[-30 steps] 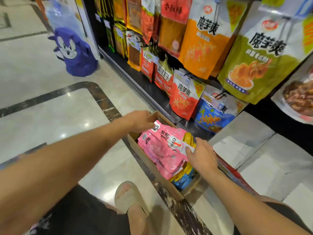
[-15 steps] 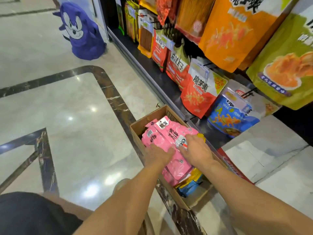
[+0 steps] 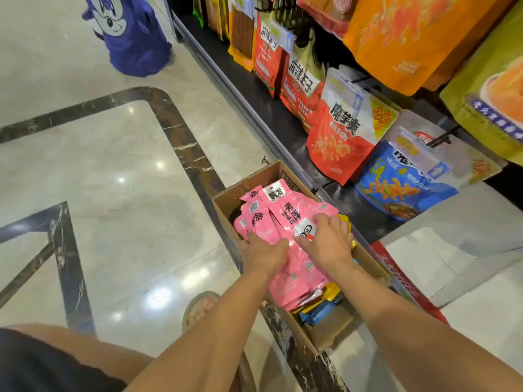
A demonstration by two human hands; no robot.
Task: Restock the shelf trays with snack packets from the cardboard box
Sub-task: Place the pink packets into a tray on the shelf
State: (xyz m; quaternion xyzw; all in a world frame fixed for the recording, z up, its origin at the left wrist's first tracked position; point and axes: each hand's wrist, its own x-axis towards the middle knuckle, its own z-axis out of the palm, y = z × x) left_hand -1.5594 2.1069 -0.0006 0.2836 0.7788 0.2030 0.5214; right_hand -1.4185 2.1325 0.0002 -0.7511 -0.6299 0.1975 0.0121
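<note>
An open cardboard box [image 3: 226, 199] sits on the floor against the shelf base. A stack of pink snack packets [image 3: 271, 216] fills its far half, with yellow and blue packets [image 3: 319, 309] underneath at the near end. My left hand [image 3: 263, 253] rests on the left side of the pink stack, fingers curled over its edge. My right hand [image 3: 328, 241] lies on the right side of the same stack, fingers spread and pressing down on it. Both hands clasp the pile from either side.
Large hanging snack bags, red [image 3: 339, 137], blue [image 3: 396, 185] and orange [image 3: 410, 38], line the dark shelf at the right. A purple cartoon figure [image 3: 133, 32] stands on the marble floor at the back. My sandalled foot [image 3: 201, 306] is beside the box.
My left hand left the box's far rim and came down onto the pink packets. My right hand slid onto the stack too. The view tilted down, closer to the box.
</note>
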